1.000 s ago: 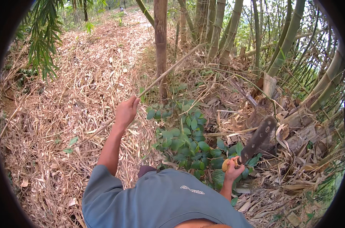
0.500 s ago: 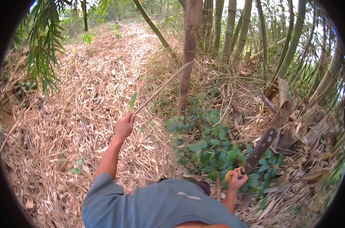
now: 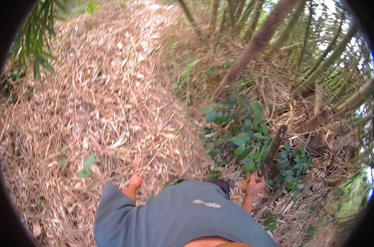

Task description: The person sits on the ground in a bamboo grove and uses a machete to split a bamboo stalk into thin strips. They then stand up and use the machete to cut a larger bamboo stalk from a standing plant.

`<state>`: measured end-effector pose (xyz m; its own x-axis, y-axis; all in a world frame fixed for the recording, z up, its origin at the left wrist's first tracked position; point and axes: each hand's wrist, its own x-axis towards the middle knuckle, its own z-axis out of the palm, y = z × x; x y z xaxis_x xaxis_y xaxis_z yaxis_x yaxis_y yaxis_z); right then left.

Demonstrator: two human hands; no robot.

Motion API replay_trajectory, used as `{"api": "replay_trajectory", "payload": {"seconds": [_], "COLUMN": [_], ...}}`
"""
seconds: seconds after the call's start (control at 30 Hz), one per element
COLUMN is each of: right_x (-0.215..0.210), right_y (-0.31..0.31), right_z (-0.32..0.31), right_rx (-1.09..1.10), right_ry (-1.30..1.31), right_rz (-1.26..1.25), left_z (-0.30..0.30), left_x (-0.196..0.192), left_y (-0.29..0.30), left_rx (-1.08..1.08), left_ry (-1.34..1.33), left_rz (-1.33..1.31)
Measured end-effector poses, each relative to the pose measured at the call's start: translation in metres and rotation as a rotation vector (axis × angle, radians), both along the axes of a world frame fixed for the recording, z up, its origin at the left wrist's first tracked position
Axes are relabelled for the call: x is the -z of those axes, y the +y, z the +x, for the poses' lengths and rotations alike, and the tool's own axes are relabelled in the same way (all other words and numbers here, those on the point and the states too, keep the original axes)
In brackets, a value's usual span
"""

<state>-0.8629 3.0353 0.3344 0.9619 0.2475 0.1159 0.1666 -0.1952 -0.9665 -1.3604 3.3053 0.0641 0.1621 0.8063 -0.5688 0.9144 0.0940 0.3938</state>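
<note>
My left hand [image 3: 135, 181] is closed round a thin pale stick [image 3: 154, 157], low beside my body. The stick slants up and to the right over the leaf litter. At my right side, my right hand [image 3: 255, 186] grips the yellowish handle of a machete [image 3: 272, 150]. Its long dark blade points forward and slightly right, tilted up past the edge of a leafy green shrub [image 3: 241, 140]. The handle is mostly hidden by my fingers.
Dry bamboo leaves and twigs [image 3: 100, 103] cover the ground. A brown bare trunk [image 3: 252, 51] leans beyond the shrub. Green bamboo stems [image 3: 333, 57] crowd the right side, with broken stumps [image 3: 317, 99] near them. Bamboo foliage [image 3: 34, 39] hangs at upper left.
My left hand has dropped down and back toward my body with the stick. The view has tilted downward and turned, making the trunk look slanted. The machete stays in my right hand.
</note>
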Motion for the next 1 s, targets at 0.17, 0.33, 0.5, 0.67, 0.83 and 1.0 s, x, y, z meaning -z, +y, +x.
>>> {"api": "replay_trajectory", "payload": {"seconds": [0.17, 0.33, 0.5, 0.67, 0.83, 1.0], "right_x": [0.006, 0.017, 0.018, 0.026, 0.051, 0.072], "right_y": [0.048, 0.106, 0.164, 0.236, 0.359, 0.533], "right_z": [-0.016, -0.035, -0.043, -0.046, -0.041, -0.020], "right_rx": [-0.105, -0.319, -0.428, -0.551, -0.645, -0.665], "right_ry": [0.024, -0.129, -0.298, -0.296, -0.208, -0.182], "right_rz": [-0.304, -0.348, -0.457, -0.583, -0.576, -0.617], "left_z": [-0.058, -0.066, -0.059, -0.039, -0.010, 0.016], "left_x": [0.005, -0.025, -0.034, -0.036, -0.052, -0.048], "left_y": [-0.075, -0.092, -0.066, 0.016, 0.162, 0.372], "left_rx": [-0.084, -0.315, -0.571, -0.670, -0.616, -0.505], "left_ry": [0.072, 0.049, 0.060, 0.128, 0.159, 0.047], "left_rz": [-0.068, 0.114, 0.183, 0.249, 0.343, 0.392]}}
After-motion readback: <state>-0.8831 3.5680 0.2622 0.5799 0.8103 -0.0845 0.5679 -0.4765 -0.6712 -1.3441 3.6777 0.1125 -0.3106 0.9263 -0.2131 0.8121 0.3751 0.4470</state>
